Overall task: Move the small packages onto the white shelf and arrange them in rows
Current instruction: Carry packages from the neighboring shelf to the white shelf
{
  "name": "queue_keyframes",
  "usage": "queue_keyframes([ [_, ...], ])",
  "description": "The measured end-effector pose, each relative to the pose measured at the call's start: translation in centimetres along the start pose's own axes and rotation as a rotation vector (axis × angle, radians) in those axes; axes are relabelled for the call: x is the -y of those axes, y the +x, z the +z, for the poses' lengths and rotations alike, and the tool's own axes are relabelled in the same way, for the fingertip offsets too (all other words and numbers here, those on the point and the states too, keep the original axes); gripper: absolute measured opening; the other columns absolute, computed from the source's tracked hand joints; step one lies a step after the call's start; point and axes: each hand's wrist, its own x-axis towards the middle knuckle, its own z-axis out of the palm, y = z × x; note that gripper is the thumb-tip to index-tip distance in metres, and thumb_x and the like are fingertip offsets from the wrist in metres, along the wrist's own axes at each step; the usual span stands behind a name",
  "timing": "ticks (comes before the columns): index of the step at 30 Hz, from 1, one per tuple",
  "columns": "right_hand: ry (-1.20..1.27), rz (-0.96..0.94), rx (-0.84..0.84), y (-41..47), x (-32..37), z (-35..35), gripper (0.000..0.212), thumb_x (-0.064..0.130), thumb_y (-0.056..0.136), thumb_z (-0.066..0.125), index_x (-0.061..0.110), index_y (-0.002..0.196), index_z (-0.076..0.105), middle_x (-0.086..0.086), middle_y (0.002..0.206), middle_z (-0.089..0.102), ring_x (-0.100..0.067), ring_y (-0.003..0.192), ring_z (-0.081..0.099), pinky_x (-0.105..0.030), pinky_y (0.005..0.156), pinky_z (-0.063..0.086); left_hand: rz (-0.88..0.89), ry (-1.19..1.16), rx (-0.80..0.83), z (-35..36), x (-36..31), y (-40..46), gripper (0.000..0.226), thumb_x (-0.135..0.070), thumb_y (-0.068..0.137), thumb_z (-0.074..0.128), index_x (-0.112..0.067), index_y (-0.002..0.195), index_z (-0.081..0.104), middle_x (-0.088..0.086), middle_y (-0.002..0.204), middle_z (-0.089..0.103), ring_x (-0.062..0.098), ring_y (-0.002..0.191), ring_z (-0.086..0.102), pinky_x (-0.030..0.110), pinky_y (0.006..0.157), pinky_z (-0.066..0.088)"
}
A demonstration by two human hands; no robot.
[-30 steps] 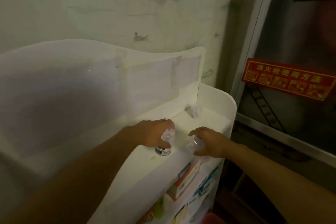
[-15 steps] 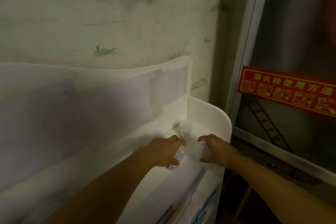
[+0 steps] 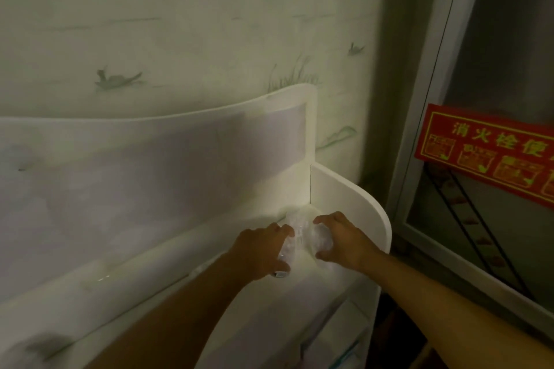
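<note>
While both hands work: lower centre of frame, at the white shelf [image 3: 353,204] corner.
Left hand [image 3: 260,249]: fingers curled around a small clear package [image 3: 284,252].
Right hand [image 3: 344,241]: cupping another package [image 3: 320,238].
Why: likely nudging them together into a row against the corner.

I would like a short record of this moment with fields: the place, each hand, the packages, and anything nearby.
place: top of the white shelf, at its back right corner, against a wall
left hand: closed around a small clear package with a dark base
right hand: closed around a second clear package
third package: apparently in the corner behind the hands; blurred
nearby: red sign on the glass panel at right
</note>
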Motion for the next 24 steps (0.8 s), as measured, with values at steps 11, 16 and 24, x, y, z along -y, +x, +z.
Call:
queue_keyframes([
  [11,-0.084,-0.035,-0.011,3.0,-0.4,0.2,0.079,0.046,0.076,0.075,0.029,0.141,0.034,0.001,0.145,0.039,-0.021,0.130,0.044,-0.035,0.108,0.037,-0.037,0.119,-0.190,1.2,-0.6,4.8,0.077,-0.053,0.081,0.065,-0.028,0.143,0.027,0.005,0.148,0.032,0.026,0.128,0.042,0.041,0.104,0.036],
  [16,-0.061,-0.048,-0.003,2.3,-0.3,-1.4,0.074,0.053,0.074,0.074,0.030,0.135,0.042,0.002,0.142,0.043,-0.020,0.126,0.046,-0.036,0.108,0.039,0.009,0.138,-0.174,0.1,0.5,3.2,0.078,-0.056,0.086,0.058,-0.024,0.147,0.022,0.005,0.151,0.029,0.026,0.132,0.038,0.041,0.107,0.033],
  [24,-0.127,-0.223,-0.003,3.2,5.0,-6.6,0.042,0.041,0.087,0.065,0.026,0.125,0.055,0.000,0.123,0.056,-0.010,0.099,0.053,-0.026,0.089,0.047,-0.023,0.228,-0.015,-5.5,4.9,-2.9,0.054,-0.042,0.093,0.054,-0.028,0.141,0.037,0.002,0.149,0.038,0.024,0.133,0.039,0.042,0.110,0.032],
])
